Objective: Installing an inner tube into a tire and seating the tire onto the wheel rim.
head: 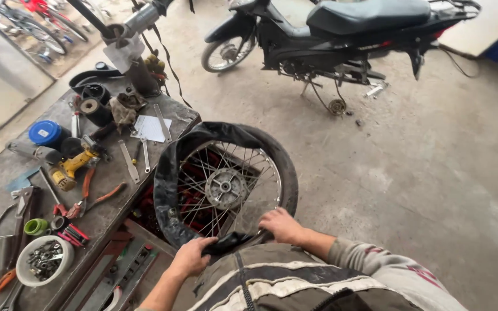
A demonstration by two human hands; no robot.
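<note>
- A spoked motorcycle wheel (226, 187) was held upright against the person's lap, just beside the edge of a cluttered workbench (7, 173).
- A black tyre (283, 173) was seated around the right side of the rim, while a loose black inner tube (171, 173) was draped over the top and left side.
- The left hand (190, 257) was closed around a fold of the inner tube at the bottom of the wheel.
- The right hand (282, 224) was pressed, fingers curled, onto the tyre's lower edge; a firm grip could not be told.
- The hub (226, 188) was seen at the centre of the spokes, with red crates behind them.
- On the workbench were laid a yellow power tool (73, 167), a blue tin (45, 133), flat tyre levers (129, 162), orange-handled pliers (96, 198) and a white bowl of nuts (44, 260).
- A black motorcycle (341, 34) was parked on the concrete floor (422, 173), well apart from the wheel.
</note>
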